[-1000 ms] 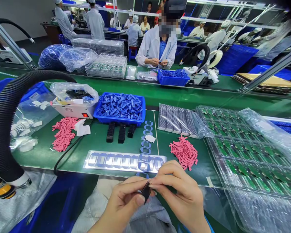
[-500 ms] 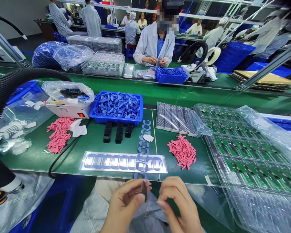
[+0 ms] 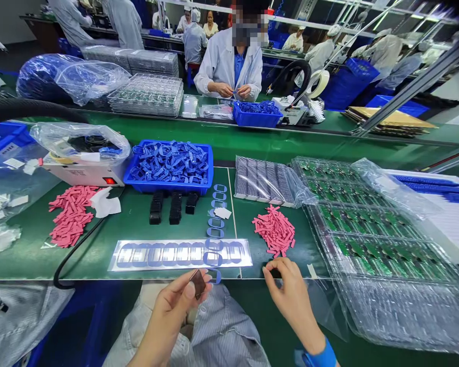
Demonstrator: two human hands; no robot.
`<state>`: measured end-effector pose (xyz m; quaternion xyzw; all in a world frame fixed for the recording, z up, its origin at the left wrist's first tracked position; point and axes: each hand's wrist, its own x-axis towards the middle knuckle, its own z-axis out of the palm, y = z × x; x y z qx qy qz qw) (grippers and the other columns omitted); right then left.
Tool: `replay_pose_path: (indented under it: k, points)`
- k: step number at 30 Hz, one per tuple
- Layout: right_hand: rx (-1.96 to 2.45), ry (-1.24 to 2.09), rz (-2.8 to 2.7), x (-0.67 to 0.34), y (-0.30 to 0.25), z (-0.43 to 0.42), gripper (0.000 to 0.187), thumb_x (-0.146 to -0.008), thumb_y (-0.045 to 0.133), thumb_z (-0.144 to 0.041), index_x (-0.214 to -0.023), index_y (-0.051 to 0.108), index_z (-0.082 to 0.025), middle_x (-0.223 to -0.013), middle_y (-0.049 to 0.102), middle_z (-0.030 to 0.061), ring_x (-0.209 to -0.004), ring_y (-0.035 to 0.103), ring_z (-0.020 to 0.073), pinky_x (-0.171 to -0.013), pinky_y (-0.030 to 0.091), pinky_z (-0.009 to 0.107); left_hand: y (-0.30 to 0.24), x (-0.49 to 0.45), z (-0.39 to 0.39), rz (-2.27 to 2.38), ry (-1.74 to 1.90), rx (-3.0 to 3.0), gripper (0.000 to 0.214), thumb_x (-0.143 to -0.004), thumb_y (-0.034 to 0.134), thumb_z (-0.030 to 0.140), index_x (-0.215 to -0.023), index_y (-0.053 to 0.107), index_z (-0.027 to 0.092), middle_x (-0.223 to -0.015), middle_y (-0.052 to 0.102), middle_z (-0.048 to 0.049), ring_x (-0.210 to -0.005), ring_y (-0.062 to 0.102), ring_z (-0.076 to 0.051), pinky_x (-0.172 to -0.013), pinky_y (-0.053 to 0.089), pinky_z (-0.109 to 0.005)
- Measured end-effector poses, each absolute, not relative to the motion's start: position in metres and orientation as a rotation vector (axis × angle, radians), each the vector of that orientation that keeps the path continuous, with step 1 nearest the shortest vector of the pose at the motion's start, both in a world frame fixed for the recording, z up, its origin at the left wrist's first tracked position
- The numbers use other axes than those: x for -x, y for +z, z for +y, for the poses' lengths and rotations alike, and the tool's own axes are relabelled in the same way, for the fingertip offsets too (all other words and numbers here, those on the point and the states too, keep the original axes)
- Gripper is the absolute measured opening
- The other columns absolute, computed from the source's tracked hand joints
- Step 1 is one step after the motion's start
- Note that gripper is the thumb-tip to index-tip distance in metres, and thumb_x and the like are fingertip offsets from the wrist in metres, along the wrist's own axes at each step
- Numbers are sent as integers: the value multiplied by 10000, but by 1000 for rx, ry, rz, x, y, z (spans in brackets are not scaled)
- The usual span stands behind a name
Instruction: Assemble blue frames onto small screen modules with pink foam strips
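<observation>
My left hand (image 3: 174,308) is raised above the bench edge, pinching a small dark rectangular piece (image 3: 198,283) between thumb and fingers. My right hand (image 3: 286,290) is apart from it, with curled fingertips at the bench edge, just below a heap of pink strips (image 3: 274,230). Nothing shows between its fingers. Beyond the hands lies a clear backing sheet (image 3: 179,255) carrying blue rectangular rings, and loose blue rings (image 3: 215,224) form a line across it. Several stacks of black pieces (image 3: 166,208) stand behind the sheet.
A blue crate (image 3: 168,168) holds blue rings on the green bench. To its left stand a white machine in a plastic bag (image 3: 86,173) and more pink strips. Clear trays of green circuit boards (image 3: 359,219) fill the right. A co-worker (image 3: 229,66) works across the bench.
My hands have parted. The right hand has moved rightward away from the dark piece, which stays in my left hand. The whole view has shifted as my head moved.
</observation>
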<state>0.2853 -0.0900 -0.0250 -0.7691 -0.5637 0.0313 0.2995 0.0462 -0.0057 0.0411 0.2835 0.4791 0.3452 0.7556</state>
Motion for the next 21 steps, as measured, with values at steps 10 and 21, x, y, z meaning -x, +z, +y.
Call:
replay_pose_path:
  k: [10, 21]
  points:
    - [1891, -59, -1694, -264, -27, -82, 353, -952, 465, -311, -1281, 524, -196, -1217, 639, 105, -1136, 592, 239, -910, 507, 415, 34, -28, 1, 1045, 767, -637, 360, -667, 763, 488, -917, 773, 228, -931, 781, -67, -863, 714, -223, -821, 571, -297]
    - [1957, -86, -1625, -226, -41, -61, 395, -939, 493, -346, -1285, 505, -157, -1154, 663, 161, -1041, 632, 296, -847, 481, 485, 44, -38, -2, 993, 747, -582, 353, -655, 777, 479, -907, 776, 232, -908, 781, -67, -826, 708, -204, -790, 558, -285]
